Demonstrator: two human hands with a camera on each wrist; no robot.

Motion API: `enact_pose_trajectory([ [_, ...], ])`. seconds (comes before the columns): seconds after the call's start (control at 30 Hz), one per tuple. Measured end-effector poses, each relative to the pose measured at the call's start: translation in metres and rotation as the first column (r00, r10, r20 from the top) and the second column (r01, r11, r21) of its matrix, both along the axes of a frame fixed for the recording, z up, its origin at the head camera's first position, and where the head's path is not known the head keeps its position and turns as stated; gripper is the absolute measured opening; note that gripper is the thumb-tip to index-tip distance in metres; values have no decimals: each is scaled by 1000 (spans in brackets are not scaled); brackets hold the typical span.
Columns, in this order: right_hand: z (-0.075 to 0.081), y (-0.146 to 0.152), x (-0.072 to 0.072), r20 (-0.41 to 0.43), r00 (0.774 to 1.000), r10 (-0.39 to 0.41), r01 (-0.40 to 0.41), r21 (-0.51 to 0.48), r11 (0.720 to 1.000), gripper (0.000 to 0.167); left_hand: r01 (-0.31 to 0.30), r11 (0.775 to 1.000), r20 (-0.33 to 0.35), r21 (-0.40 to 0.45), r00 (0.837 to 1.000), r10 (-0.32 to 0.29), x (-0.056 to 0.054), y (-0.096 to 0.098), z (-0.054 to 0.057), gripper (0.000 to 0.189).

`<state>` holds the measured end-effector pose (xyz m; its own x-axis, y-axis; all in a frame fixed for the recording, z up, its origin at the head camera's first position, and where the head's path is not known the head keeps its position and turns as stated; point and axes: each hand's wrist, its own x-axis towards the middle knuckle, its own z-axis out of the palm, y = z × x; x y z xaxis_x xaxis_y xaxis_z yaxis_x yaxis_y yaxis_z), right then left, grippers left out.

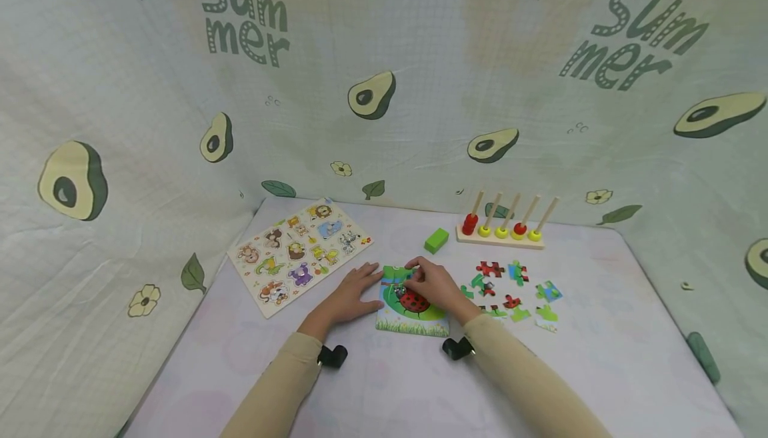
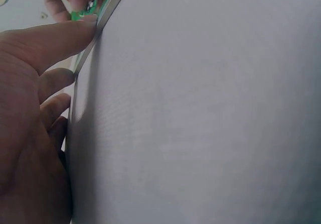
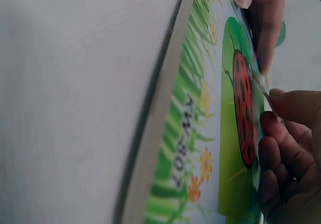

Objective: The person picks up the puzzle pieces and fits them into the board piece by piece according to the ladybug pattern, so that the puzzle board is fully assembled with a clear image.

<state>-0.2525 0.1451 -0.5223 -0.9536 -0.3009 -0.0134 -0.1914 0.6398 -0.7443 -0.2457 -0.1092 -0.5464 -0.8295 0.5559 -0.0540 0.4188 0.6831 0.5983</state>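
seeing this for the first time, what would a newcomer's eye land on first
Likely the bright ladybug board, front and centre: the right hand pinches a thin piece over it, and the left hand lies at its left edge. Next come the loose puzzle pieces scattered to its right, and the animal board askew at far left.

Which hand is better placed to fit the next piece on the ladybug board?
Right, likely: the right hand pinches a piece over the board, and the loose pieces lie on its side. The left hand rests at the board's left edge.
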Motion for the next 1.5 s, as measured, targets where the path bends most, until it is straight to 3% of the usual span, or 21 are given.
enact_pose_trajectory([
  [0.33, -2, -11, -3, 23, 1000, -18, 17, 55, 998, 32, -7, 1000, 3, 10, 1000, 7, 0, 1, 0, 72],
  [0.7, -5, -16, -5, -24, 1000, -15, 18, 96, 995, 34, 8, 1000, -11, -11, 1000, -8, 1, 2, 1, 72],
  [1.03, -6, -9, -1, -90, 994, 63, -50, 140, 989, 40, -3, 1000, -5, -20, 1000, 3, 2, 2, 3, 72],
  [1.23, -7, -8, -1, -115, 985, 128, -107, 178, 978, 33, -10, 1000, 1, -17, 1000, 10, 2, 2, 3, 72],
  [1.5, -8, -9, -1, -161, 977, 137, -103, 207, 973, 32, -8, 1000, 0, -15, 1000, 8, 1, 2, 2, 72],
])
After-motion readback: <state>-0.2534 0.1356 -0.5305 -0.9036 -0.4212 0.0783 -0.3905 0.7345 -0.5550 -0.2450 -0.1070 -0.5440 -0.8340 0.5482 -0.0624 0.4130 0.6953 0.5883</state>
